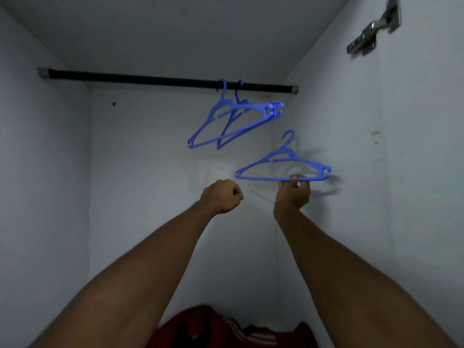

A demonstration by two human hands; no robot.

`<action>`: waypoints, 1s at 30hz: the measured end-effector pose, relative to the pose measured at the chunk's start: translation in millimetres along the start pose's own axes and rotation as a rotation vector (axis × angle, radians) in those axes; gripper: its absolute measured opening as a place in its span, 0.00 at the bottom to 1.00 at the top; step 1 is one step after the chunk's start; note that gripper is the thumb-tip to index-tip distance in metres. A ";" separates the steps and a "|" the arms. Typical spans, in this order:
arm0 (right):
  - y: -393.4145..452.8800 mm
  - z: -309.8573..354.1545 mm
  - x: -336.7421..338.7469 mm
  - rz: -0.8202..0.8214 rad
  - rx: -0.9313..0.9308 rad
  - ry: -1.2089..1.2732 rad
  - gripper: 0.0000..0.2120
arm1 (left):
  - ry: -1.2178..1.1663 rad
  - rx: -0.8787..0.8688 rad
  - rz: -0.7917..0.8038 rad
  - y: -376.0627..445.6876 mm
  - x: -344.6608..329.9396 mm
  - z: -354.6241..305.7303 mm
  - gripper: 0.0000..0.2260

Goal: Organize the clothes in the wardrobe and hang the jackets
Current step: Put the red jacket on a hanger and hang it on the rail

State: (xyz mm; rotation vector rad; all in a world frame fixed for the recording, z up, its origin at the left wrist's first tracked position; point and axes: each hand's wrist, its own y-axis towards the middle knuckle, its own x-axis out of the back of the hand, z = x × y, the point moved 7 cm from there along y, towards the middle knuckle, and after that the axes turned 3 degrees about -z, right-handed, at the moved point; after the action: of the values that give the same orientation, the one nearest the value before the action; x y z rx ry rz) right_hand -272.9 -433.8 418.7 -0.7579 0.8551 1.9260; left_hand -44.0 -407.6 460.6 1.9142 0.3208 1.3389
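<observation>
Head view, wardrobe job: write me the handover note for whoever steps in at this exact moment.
Right hand grips the bottom bar of a blue hanger, off the rod.
Left hand is a closed fist holding nothing.
Two more blue hangers hang bare on the black rod.
A red jacket with white stripes lies below at the wardrobe bottom.
Done: one hanger in hand.
Left: put the jacket on it, hang it, sort remaining clothes.

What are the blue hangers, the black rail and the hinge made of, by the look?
Blue hanger in the right hand, gripped at: likely moulded plastic, judging by the uniform colour and thin flat arms. Black wardrobe rail: matte dark tube with grey end caps; metal or coated, unclear. Silver door hinge: shiny, probably steel.
</observation>
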 end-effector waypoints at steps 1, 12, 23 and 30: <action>-10.9 -27.5 27.2 0.008 -0.094 -0.008 0.06 | -0.005 0.052 0.069 -24.7 -24.4 7.7 0.09; -112.1 -194.0 148.0 0.252 -0.690 -0.002 0.10 | -0.305 0.449 0.311 -169.9 -193.4 115.4 0.22; -274.8 -314.4 255.0 0.324 -1.092 -0.005 0.10 | -1.068 0.967 -0.012 -332.4 -286.5 166.7 0.20; -323.8 -354.9 278.4 0.521 -1.221 -0.078 0.11 | -1.277 1.244 -0.292 -395.4 -320.0 231.0 0.11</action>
State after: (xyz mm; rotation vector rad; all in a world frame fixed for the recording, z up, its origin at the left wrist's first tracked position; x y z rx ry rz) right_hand -46.5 -463.0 -87.5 -1.1830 -0.3478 2.8988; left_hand 110.4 -430.6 -75.9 3.0366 0.7860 -0.6680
